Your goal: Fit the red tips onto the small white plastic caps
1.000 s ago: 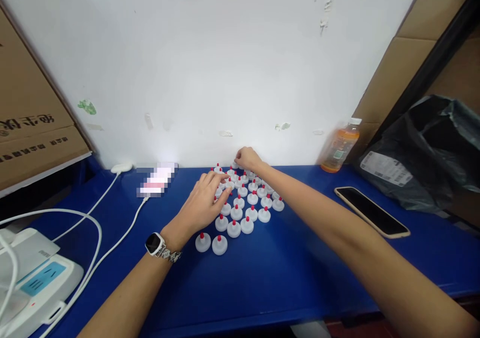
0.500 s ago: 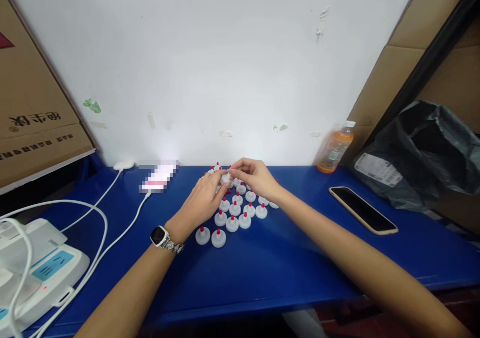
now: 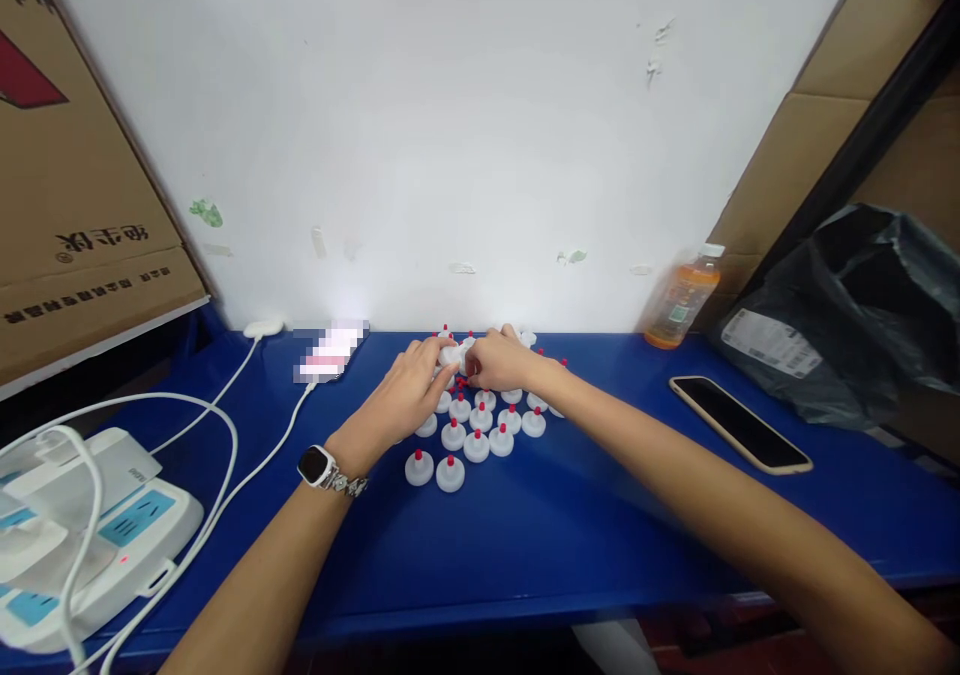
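Several white round bottle caps with red tips (image 3: 450,474) stand on the blue table (image 3: 480,555), tips pointing up. My left hand (image 3: 409,385), with a watch on its wrist, pinches a white cap (image 3: 451,355) between thumb and fingers. Beside it, my right hand (image 3: 499,357) has its fingers curled and pointing down, close to a few small loose red tips (image 3: 461,383) among the caps. Whatever its fingertips hold, if anything, is hidden behind the hand.
A power strip (image 3: 139,525) with white cables lies at the left, near a phone with a blurred screen (image 3: 334,352). To the right are a dark-screened phone (image 3: 739,423), an orange drink bottle (image 3: 682,298) and a black plastic bag (image 3: 840,305). A white wall (image 3: 480,135) closes the back.
My right hand has left the top of the white cap and turned downward toward the loose red tips. The left hand still holds its cap. The view has shifted slightly left.
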The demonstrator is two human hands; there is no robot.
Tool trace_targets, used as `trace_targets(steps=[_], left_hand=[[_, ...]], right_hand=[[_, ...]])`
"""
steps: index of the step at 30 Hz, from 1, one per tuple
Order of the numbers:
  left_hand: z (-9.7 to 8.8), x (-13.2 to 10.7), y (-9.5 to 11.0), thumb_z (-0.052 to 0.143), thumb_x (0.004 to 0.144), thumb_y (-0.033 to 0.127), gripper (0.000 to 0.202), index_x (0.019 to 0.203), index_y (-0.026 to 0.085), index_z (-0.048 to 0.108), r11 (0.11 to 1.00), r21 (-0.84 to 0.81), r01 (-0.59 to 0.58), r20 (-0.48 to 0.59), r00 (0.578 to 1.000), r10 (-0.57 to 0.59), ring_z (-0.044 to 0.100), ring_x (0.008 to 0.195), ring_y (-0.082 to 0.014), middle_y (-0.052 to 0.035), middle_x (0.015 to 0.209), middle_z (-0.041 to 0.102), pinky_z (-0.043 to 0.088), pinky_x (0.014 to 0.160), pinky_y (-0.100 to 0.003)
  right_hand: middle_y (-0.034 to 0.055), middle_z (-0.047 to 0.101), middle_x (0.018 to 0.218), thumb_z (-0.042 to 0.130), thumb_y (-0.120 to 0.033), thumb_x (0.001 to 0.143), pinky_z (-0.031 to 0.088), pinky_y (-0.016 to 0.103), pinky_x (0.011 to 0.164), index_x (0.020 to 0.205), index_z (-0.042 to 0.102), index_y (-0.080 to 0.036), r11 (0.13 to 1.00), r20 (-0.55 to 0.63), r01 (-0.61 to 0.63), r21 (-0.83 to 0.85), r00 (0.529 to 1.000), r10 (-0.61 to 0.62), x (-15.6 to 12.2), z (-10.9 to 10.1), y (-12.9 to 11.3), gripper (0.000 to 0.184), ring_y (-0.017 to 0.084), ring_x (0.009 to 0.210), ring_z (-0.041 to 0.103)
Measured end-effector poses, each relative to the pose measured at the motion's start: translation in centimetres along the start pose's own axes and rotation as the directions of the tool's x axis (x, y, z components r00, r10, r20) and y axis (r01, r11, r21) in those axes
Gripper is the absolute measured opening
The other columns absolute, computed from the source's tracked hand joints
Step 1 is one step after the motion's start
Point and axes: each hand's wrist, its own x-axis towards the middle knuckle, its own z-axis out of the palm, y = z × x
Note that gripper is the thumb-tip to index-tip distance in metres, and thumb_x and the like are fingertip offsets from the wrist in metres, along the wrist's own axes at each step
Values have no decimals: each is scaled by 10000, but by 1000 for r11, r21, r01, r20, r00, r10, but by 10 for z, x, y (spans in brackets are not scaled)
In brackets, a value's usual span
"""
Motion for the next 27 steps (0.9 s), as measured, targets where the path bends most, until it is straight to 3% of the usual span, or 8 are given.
trace_targets(steps=[7,9,11,13,15,18,22,27], left_hand=[[0,1,1,304,1038,415,426,1382,208,446,999,-18,-32,-38,999,32,489,1193,-264,-111,1279,555,408,1047,-478],[0,1,1,299,1039,405,432,1392,201,444,1000,-9,-27,-38,999,27,490,1181,-265,-113,1279,560,408,1048,-483],[0,1,3,290,1041,400,434,1393,202,447,1000,-10,-28,-34,999,27,499,1155,-262,-111,1264,570,416,1039,-487],[0,0,7,291,1041,402,425,1385,217,458,999,-23,-43,-23,999,42,509,1134,-257,-102,1258,580,433,1022,-480],[1,0,11,307,1039,408,413,1376,235,470,996,-46,-74,-14,997,74,514,1146,-253,-91,1270,585,443,1018,-470],[2,0,18,329,1036,412,409,1383,252,473,990,-67,-124,-7,992,124,507,1194,-255,-86,1281,588,435,1041,-468],[3,1,26,331,1038,407,412,1391,253,476,987,-47,-153,-1,988,153,530,1147,-250,-87,1207,609,451,1022,-461],[3,2,28,331,1038,410,428,1420,250,441,992,-11,-128,-15,992,128,520,1181,-254,-87,1244,592,455,1026,-456]], right_hand=[[87,708,726,613,-91,749,316,449,942,639,665,-171,999,38,29,-42,999,-28,5,0,-4,145,252,850,628],[89,711,745,626,-113,751,350,440,922,661,663,-172,999,-53,24,33,998,-22,1,0,1,114,264,877,627],[85,722,807,628,-168,784,415,391,855,748,673,-175,965,-191,23,262,981,29,-7,0,8,58,242,863,633],[70,725,834,625,-257,830,465,329,759,841,664,-171,797,-272,59,601,953,134,-17,2,12,95,196,790,642],[50,717,796,643,-366,843,480,290,694,875,656,-165,524,-281,118,844,928,243,-28,6,13,204,161,719,636],[27,696,744,702,-488,791,474,269,663,871,679,-165,255,-265,183,949,903,339,-41,15,9,333,135,675,607],[6,670,707,738,-537,744,456,262,642,852,692,-179,153,-251,207,966,891,377,-47,23,2,377,116,628,559],[2,655,694,754,-521,737,463,270,667,836,685,-178,145,-282,243,959,864,417,-48,18,-1,363,124,646,566]])
